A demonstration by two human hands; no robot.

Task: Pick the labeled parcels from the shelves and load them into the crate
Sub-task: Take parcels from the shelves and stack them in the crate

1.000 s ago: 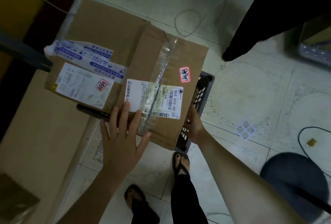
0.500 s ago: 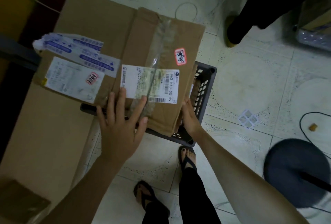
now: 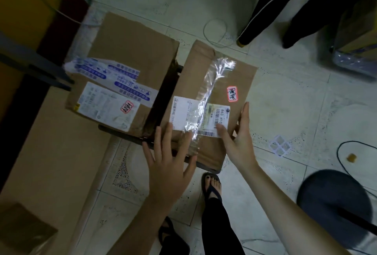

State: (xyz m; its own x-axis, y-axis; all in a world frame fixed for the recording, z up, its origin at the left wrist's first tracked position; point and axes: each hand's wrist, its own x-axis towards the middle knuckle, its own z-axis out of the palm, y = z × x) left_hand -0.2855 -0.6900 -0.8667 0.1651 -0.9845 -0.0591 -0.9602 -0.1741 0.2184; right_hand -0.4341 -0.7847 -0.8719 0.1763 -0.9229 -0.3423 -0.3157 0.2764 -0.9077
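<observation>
Leftmost, a large flat cardboard sheet (image 3: 51, 163) is lying along the floor, with a smaller brown box (image 3: 22, 232) sitting at its near corner. Next over, the first parcel (image 3: 126, 67) is resting on the dark crate (image 3: 126, 139), its white shipping label (image 3: 104, 106) and blue-printed tape (image 3: 110, 75) facing up. A dark gap is showing between it and the second parcel (image 3: 230, 79), which is lying just beside it over the crate's right portion, carrying a barcode label (image 3: 212, 118) and a red-edged sticker (image 3: 232, 94). The left hand (image 3: 169, 171) is hovering with fingers spread apart above the near edge of the second parcel, gripping nothing; whether the fingertips are touching the cardboard cannot be told. The right hand (image 3: 238, 136) is held open as well, thumb lying on the barcode label and fingers extending along the parcel's right edge, not clamped. Farther right, a dark round stool (image 3: 334, 199) is standing on the tiled floor (image 3: 285, 101).
</observation>
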